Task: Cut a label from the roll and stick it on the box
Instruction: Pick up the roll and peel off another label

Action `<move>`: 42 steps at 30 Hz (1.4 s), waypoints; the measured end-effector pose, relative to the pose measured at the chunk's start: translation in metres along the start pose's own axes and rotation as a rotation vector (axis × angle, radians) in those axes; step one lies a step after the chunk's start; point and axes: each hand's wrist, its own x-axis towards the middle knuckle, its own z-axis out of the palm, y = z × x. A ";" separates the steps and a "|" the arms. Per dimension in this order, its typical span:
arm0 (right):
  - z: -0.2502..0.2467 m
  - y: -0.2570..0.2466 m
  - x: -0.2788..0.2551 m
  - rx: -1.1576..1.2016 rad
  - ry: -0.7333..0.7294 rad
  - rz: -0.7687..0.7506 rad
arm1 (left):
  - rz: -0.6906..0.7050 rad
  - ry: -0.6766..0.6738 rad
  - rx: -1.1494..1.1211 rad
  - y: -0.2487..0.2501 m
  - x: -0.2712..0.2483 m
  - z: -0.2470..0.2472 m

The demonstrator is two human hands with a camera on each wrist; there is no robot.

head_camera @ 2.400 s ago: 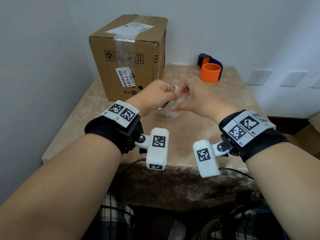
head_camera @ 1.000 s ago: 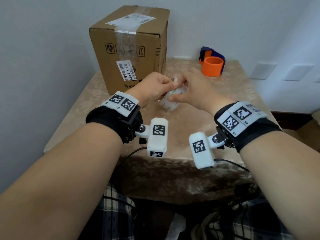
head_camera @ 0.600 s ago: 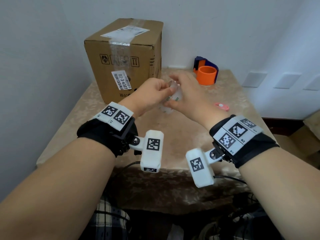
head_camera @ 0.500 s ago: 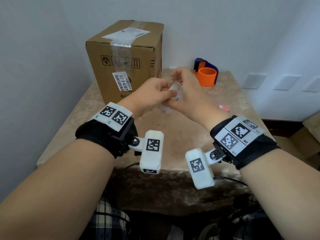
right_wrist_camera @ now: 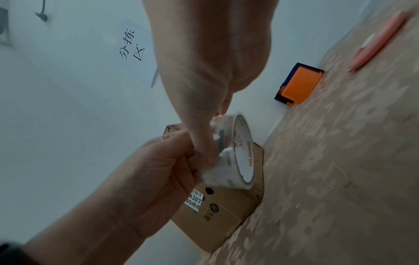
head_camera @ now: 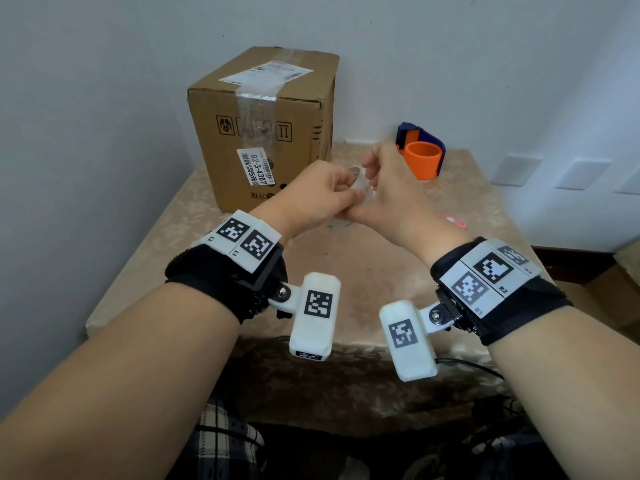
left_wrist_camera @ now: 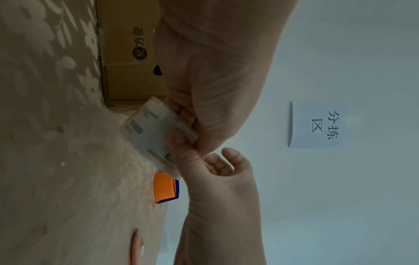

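Observation:
A roll of translucent printed labels (head_camera: 364, 184) hangs in the air between my two hands, just in front of the cardboard box (head_camera: 266, 133). My left hand (head_camera: 341, 190) grips the roll (right_wrist_camera: 235, 152) from the left with curled fingers. My right hand (head_camera: 372, 174) pinches it, the thumb flat on the outer wrap (left_wrist_camera: 156, 132) and fingers behind it. No loose label end shows. The box (right_wrist_camera: 226, 215) stands upright at the back left of the table, taped shut, with a white sticker on its front.
An orange and blue tape dispenser (head_camera: 422, 157) stands at the back right by the wall. A small pink cutter (head_camera: 455, 220) lies on the patterned tablecloth (head_camera: 363, 271) to the right of my hands. A paper sign (left_wrist_camera: 317, 125) hangs on the wall.
Both hands have lifted the roll off the table and a little toward the box. My right thumb has shifted along the outer wrap.

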 end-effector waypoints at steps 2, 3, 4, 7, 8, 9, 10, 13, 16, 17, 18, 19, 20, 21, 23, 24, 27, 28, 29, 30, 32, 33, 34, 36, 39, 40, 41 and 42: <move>0.000 0.000 0.000 -0.058 -0.005 -0.005 | -0.009 0.002 -0.026 0.001 -0.001 0.000; 0.001 0.000 -0.001 -0.065 -0.013 -0.001 | -0.016 0.004 -0.040 0.001 0.000 -0.001; 0.000 -0.001 -0.001 -0.051 -0.029 0.002 | -0.027 0.003 -0.051 0.000 0.000 -0.001; -0.004 -0.001 0.001 -0.065 -0.070 0.014 | -0.061 0.011 -0.045 -0.001 0.002 -0.003; -0.005 0.000 0.002 -0.073 -0.071 0.039 | -0.064 0.017 -0.036 0.000 0.002 -0.004; -0.007 0.002 0.002 -0.077 -0.060 0.062 | -0.064 0.024 -0.023 0.001 0.002 -0.005; -0.007 0.004 0.003 -0.084 -0.034 0.075 | -0.063 0.029 -0.008 0.003 0.002 -0.005; -0.008 0.008 0.005 -0.119 0.068 0.051 | -0.076 0.039 0.010 0.005 0.000 -0.006; -0.010 0.006 0.005 -0.139 0.099 0.035 | -0.072 0.040 0.036 0.006 -0.001 -0.005; -0.011 0.005 0.005 -0.132 0.106 0.047 | -0.070 0.036 0.048 0.007 -0.001 -0.005; -0.012 0.006 0.006 -0.120 0.111 0.056 | -0.066 0.031 0.059 0.007 -0.001 -0.005; -0.013 0.006 0.005 -0.103 0.110 0.068 | -0.063 0.022 0.064 0.006 -0.001 -0.005; -0.014 0.007 0.005 -0.082 0.101 0.079 | -0.056 0.008 0.058 0.006 -0.002 -0.006; -0.015 0.008 0.004 -0.068 0.084 0.085 | -0.052 -0.008 0.050 0.005 -0.003 -0.006; -0.016 0.009 0.003 -0.085 0.033 0.076 | -0.042 -0.039 0.045 0.002 -0.004 -0.007; -0.016 0.009 0.002 -0.114 0.005 0.066 | -0.035 -0.048 0.052 0.001 -0.005 -0.007; -0.015 0.009 0.002 -0.157 -0.069 0.056 | -0.033 -0.048 0.065 0.001 -0.005 -0.006; -0.014 0.009 0.002 -0.155 -0.092 0.063 | -0.030 -0.047 0.065 0.001 -0.005 -0.005; -0.013 0.008 0.002 -0.155 -0.109 0.067 | -0.027 -0.046 0.063 0.001 -0.006 -0.005; -0.013 0.008 0.002 -0.157 -0.118 0.068 | -0.024 -0.046 0.059 0.002 -0.006 -0.005; -0.014 0.007 0.001 -0.147 -0.095 0.062 | -0.024 -0.038 0.054 0.002 -0.005 -0.006; -0.015 0.007 0.001 -0.129 -0.067 0.057 | -0.030 -0.026 0.059 0.002 -0.005 -0.007; -0.016 0.006 0.001 -0.108 -0.040 0.053 | -0.038 -0.011 0.071 0.002 -0.004 -0.008; -0.017 0.004 0.000 -0.092 -0.014 0.054 | -0.048 0.010 0.105 0.003 -0.003 -0.008; -0.017 0.001 -0.001 -0.106 0.002 0.077 | -0.045 0.010 0.159 0.005 -0.002 -0.007; -0.018 0.000 0.000 -0.108 -0.005 0.084 | -0.044 0.005 0.180 0.005 -0.002 -0.006; -0.019 -0.002 0.000 -0.116 -0.019 0.086 | -0.042 0.001 0.201 0.005 -0.002 -0.005; -0.020 -0.004 -0.001 -0.131 -0.039 0.086 | -0.040 -0.001 0.216 0.005 -0.002 -0.005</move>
